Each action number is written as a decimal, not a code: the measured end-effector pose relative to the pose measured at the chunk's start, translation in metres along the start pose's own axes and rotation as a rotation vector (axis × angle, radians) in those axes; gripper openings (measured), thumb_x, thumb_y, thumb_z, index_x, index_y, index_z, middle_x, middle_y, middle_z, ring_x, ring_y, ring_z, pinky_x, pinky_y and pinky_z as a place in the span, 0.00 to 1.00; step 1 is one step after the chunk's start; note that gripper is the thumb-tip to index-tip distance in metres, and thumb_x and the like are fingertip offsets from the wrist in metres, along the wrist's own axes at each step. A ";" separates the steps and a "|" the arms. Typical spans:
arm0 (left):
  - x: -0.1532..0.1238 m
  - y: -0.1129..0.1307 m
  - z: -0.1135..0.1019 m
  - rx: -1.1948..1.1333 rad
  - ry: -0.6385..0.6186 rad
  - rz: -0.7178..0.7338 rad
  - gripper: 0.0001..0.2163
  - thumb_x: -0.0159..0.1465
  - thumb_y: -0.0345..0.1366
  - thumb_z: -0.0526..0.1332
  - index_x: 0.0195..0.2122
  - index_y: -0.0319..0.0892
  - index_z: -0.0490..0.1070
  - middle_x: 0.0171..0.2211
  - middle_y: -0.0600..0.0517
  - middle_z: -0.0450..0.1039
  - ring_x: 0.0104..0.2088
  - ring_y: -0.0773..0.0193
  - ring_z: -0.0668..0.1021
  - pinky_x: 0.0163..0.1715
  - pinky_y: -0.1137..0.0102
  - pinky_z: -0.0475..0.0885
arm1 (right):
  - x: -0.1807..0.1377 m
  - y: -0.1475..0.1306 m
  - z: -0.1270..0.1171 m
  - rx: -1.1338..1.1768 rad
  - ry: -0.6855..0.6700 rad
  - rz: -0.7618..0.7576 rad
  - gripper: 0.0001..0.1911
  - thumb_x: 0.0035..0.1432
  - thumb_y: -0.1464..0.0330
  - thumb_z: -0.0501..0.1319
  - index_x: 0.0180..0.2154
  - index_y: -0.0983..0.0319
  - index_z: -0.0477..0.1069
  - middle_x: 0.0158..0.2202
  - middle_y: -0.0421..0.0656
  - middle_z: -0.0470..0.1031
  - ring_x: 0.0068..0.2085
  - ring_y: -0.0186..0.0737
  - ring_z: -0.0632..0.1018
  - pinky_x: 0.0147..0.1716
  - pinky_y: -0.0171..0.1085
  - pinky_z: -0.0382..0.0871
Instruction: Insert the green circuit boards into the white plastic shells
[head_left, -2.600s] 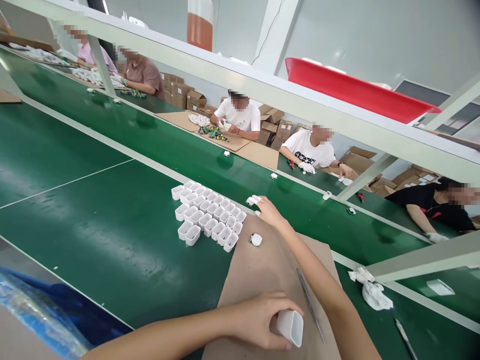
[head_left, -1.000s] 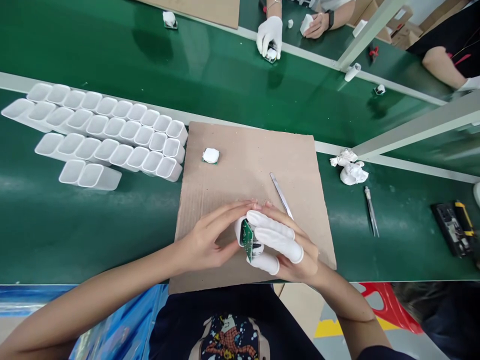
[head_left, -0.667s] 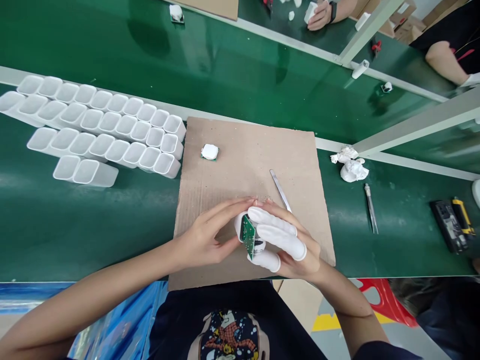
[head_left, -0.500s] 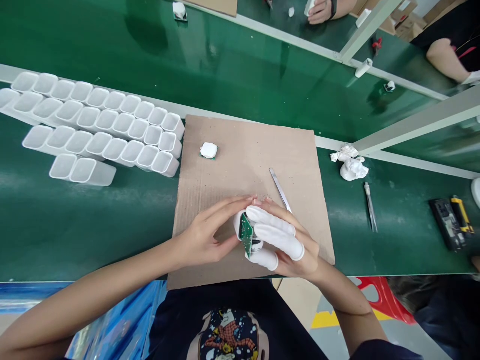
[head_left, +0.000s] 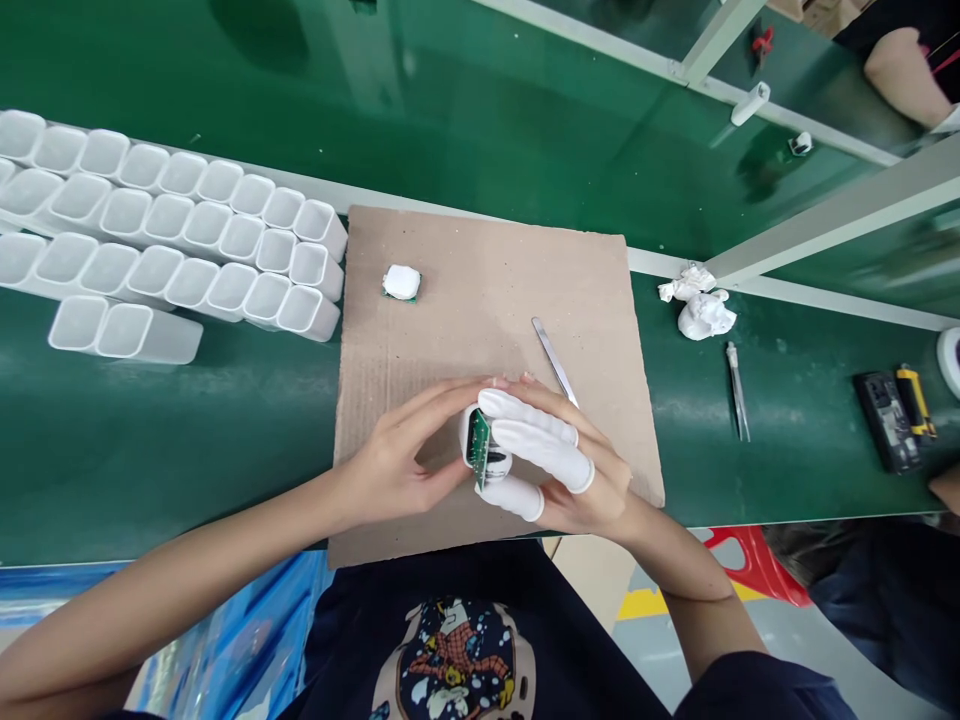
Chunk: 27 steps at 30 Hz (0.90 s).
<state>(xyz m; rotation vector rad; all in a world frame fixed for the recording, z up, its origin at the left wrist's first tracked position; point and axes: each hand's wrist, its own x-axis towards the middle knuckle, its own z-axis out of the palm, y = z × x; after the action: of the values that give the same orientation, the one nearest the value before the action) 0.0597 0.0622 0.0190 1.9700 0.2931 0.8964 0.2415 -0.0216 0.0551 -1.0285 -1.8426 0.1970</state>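
Note:
In front of my body, above the cardboard sheet, both hands come together. My right hand (head_left: 581, 475), white finger cots on its thumb and two fingers, grips a green circuit board (head_left: 480, 446) with a round, black-and-white part on its right side. My left hand (head_left: 409, 450) is curved round a white plastic housing (head_left: 464, 432), mostly hidden, its open end facing the board. The board stands tilted at the housing's opening; how deep it sits cannot be seen. Steel tweezers (head_left: 553, 358) lie beyond my right fingers.
On the cardboard (head_left: 442, 350) rests another board with a white cover (head_left: 402, 282). Rows of white plastic cases (head_left: 176, 335) stand at the left. Rightward lie crumpled white paper (head_left: 705, 314), a second pair of tweezers (head_left: 737, 392) and a black-and-yellow item (head_left: 892, 420). A person's arm (head_left: 904, 75) shows far right.
The camera view has shifted slightly. My hands keep their hold, and the board now appears a little closer to the housing and more edge-on.

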 end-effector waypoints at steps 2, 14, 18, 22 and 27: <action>-0.001 -0.001 0.000 -0.002 0.001 -0.004 0.29 0.63 0.25 0.63 0.66 0.42 0.61 0.58 0.37 0.72 0.58 0.53 0.76 0.58 0.59 0.75 | -0.001 0.001 0.001 0.005 -0.006 0.004 0.26 0.63 0.71 0.65 0.61 0.66 0.65 0.53 0.57 0.78 0.61 0.49 0.74 0.59 0.52 0.75; 0.001 -0.003 -0.003 0.007 0.005 -0.017 0.28 0.65 0.27 0.63 0.65 0.44 0.61 0.57 0.39 0.73 0.57 0.53 0.77 0.56 0.59 0.76 | -0.005 0.011 0.001 0.162 -0.122 0.156 0.42 0.63 0.55 0.65 0.70 0.49 0.46 0.71 0.45 0.55 0.69 0.53 0.62 0.67 0.59 0.60; 0.006 -0.007 -0.005 0.166 0.054 0.053 0.24 0.65 0.29 0.63 0.63 0.41 0.65 0.56 0.39 0.74 0.61 0.50 0.73 0.60 0.54 0.72 | -0.007 0.006 0.001 0.327 -0.034 0.543 0.40 0.60 0.49 0.65 0.67 0.49 0.52 0.66 0.46 0.64 0.64 0.52 0.70 0.63 0.57 0.67; 0.008 -0.010 -0.005 0.402 0.101 0.189 0.21 0.65 0.31 0.64 0.59 0.40 0.67 0.50 0.42 0.77 0.58 0.49 0.73 0.57 0.54 0.73 | 0.000 0.003 0.004 0.567 -0.153 0.860 0.35 0.56 0.54 0.70 0.61 0.54 0.62 0.58 0.47 0.73 0.56 0.48 0.77 0.58 0.50 0.73; 0.009 -0.010 -0.005 0.455 0.096 0.273 0.21 0.65 0.31 0.64 0.59 0.41 0.67 0.48 0.44 0.78 0.54 0.52 0.75 0.53 0.56 0.75 | 0.007 0.005 0.008 0.843 -0.130 0.999 0.33 0.50 0.59 0.75 0.54 0.56 0.66 0.55 0.45 0.74 0.55 0.44 0.77 0.59 0.46 0.71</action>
<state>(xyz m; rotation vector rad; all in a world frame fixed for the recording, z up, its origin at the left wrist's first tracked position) 0.0640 0.0760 0.0163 2.4314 0.3081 1.1801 0.2365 -0.0112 0.0535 -1.2032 -0.9846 1.5052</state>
